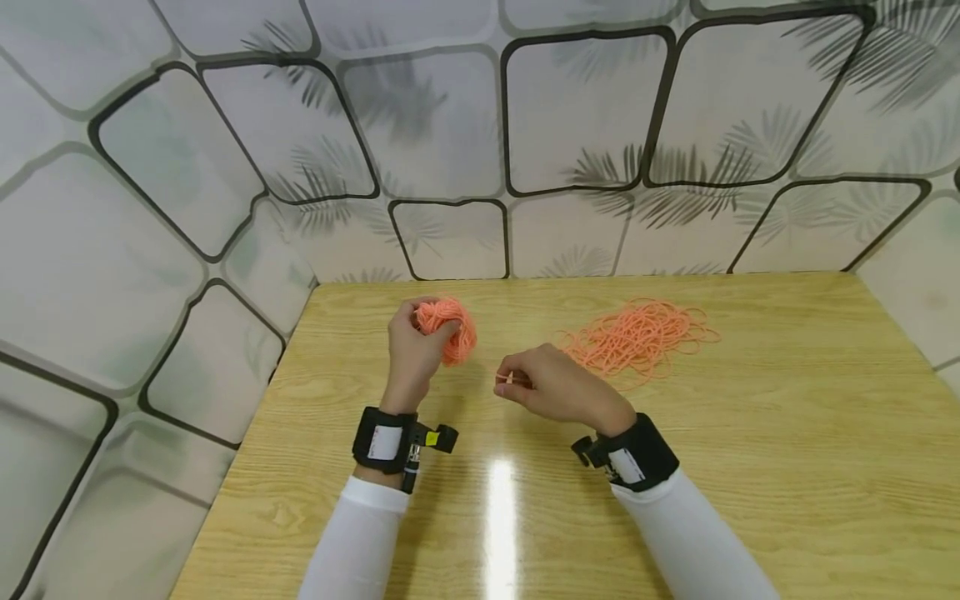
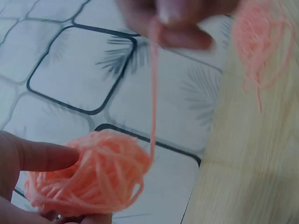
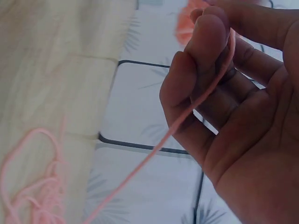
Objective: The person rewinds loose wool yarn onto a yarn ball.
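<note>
My left hand [image 1: 415, 350] grips a ball of coral-pink yarn [image 1: 461, 340], thumb on the near side and fingers behind it. In the left wrist view the wound strands of the yarn ball [image 2: 93, 172] show, with one strand [image 2: 153, 93] running taut from its edge up to the other hand. To the right, my right hand [image 1: 558, 385] pinches that strand between thumb and fingers. The right wrist view has the yarn strand [image 3: 173, 128] crossing the palm and trailing down toward the loose heap. That tangled heap of yarn [image 1: 637, 337] lies on the table just beyond the right hand.
The wooden table [image 1: 787, 467] reaches to a wall [image 1: 585, 108] patterned with outlined blocks and leaf shapes. Another such wall [image 1: 97, 267] stands on the left. Each wrist wears a black strap [image 1: 645, 454] with a small camera.
</note>
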`<state>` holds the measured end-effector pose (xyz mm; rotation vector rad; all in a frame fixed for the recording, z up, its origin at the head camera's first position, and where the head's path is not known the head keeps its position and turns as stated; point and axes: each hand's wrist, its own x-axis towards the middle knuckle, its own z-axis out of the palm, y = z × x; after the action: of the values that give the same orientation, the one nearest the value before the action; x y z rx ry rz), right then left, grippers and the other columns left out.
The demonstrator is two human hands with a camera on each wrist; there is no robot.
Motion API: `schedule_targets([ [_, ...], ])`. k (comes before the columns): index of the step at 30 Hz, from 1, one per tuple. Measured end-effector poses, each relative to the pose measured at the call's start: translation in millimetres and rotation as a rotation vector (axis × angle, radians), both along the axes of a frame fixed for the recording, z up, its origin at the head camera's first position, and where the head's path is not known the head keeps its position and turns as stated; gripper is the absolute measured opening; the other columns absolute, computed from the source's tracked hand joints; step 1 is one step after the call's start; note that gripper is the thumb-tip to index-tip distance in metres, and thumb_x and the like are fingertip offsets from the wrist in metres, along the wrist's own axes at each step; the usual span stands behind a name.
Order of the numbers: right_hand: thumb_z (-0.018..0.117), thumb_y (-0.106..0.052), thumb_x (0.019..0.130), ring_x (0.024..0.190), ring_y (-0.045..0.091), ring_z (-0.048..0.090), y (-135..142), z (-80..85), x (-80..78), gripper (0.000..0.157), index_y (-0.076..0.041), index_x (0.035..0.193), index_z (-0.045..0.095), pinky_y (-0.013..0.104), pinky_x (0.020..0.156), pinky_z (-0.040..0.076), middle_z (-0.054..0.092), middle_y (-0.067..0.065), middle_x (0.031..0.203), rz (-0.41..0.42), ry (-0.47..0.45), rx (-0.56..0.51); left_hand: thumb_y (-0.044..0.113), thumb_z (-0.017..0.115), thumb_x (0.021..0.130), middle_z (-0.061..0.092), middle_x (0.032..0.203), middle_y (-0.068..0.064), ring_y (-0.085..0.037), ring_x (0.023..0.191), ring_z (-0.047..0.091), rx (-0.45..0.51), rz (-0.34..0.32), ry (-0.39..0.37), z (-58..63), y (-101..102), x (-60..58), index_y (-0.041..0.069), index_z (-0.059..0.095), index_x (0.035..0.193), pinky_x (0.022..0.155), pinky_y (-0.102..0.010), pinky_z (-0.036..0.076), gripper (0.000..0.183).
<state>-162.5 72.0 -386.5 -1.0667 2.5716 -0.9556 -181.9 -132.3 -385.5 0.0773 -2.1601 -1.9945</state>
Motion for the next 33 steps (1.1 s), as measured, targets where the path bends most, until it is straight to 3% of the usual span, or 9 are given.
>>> schedule_targets([
  [4, 0.056, -0.028, 0.091, 0.051, 0.007, 0.047, 0.0, 12.2, -2.5, 0.009, -0.023, 0.094, 0.063, 0.026, 0.049, 0.039, 0.055, -0.012, 0.066, -0.003, 0.051, -0.017, 0.006, 0.066, 0.081, 0.058, 0.100, -0.013, -0.024, 0.088, 0.059, -0.173, -0.179, -0.001, -0.9, 3.6, 5.9, 0.005, 0.054, 0.111, 0.070, -0.035, 0.050, 0.032],
  [8, 0.058, -0.027, 0.090, 0.053, 0.006, 0.048, 0.6, 20.5, -6.7, 0.009, -0.021, 0.094, 0.064, 0.026, 0.050, 0.040, 0.055, -0.011, 0.068, -0.005, 0.085, -0.035, 0.009, 0.064, 0.084, 0.060, 0.098, -0.012, -0.024, 0.084, 0.060, -0.242, -0.394, -0.058, -2.8, 4.4, 9.3, 0.007, 0.056, 0.111, 0.068, -0.035, 0.050, 0.028],
  [14, 0.061, -0.023, 0.088, 0.064, 0.004, 0.054, 3.5, 30.0, -10.8, 0.008, -0.019, 0.095, 0.064, 0.025, 0.059, 0.044, 0.059, -0.012, 0.078, -0.001, 0.092, -0.086, 0.013, 0.059, 0.089, 0.061, 0.102, -0.011, -0.024, 0.088, 0.060, -0.220, -0.709, -0.131, -5.3, -0.3, 8.8, 0.009, 0.056, 0.112, 0.073, -0.037, 0.049, 0.024],
  [18, 0.063, -0.020, 0.087, 0.073, 0.003, 0.057, 5.1, 34.1, -11.9, 0.011, -0.018, 0.097, 0.063, 0.025, 0.064, 0.046, 0.061, -0.010, 0.086, 0.003, 0.038, -0.127, 0.017, 0.058, 0.090, 0.061, 0.106, -0.011, -0.025, 0.093, 0.059, -0.163, -0.855, -0.136, -4.6, -3.5, 8.2, 0.009, 0.055, 0.116, 0.077, -0.038, 0.048, 0.027],
  [22, 0.063, -0.021, 0.087, 0.074, 0.005, 0.058, 4.7, 34.4, -13.5, 0.011, -0.017, 0.097, 0.063, 0.025, 0.065, 0.047, 0.062, -0.009, 0.087, 0.020, -0.003, -0.171, 0.019, 0.058, 0.090, 0.059, 0.108, -0.013, -0.024, 0.094, 0.057, -0.113, -0.951, -0.136, -6.1, -4.9, 8.6, 0.009, 0.054, 0.122, 0.079, -0.039, 0.047, 0.033],
  [25, 0.063, -0.021, 0.086, 0.074, 0.006, 0.059, 4.2, 33.3, -14.5, 0.011, -0.017, 0.096, 0.063, 0.026, 0.064, 0.047, 0.062, -0.008, 0.086, 0.021, -0.034, -0.195, 0.021, 0.059, 0.089, 0.059, 0.106, -0.015, -0.023, 0.092, 0.057, -0.077, -0.975, -0.151, -7.1, -5.2, 9.3, 0.007, 0.054, 0.121, 0.079, -0.040, 0.047, 0.035],
  [33, 0.063, -0.023, 0.086, 0.074, 0.009, 0.060, 7.0, 27.8, -18.7, 0.012, -0.017, 0.097, 0.064, 0.028, 0.065, 0.048, 0.063, -0.006, 0.085, 0.013, -0.079, -0.231, 0.024, 0.062, 0.087, 0.063, 0.097, -0.016, -0.023, 0.084, 0.060, -0.089, -0.888, -0.156, -3.2, 1.6, 11.8, 0.004, 0.060, 0.110, 0.075, -0.038, 0.048, 0.030],
])
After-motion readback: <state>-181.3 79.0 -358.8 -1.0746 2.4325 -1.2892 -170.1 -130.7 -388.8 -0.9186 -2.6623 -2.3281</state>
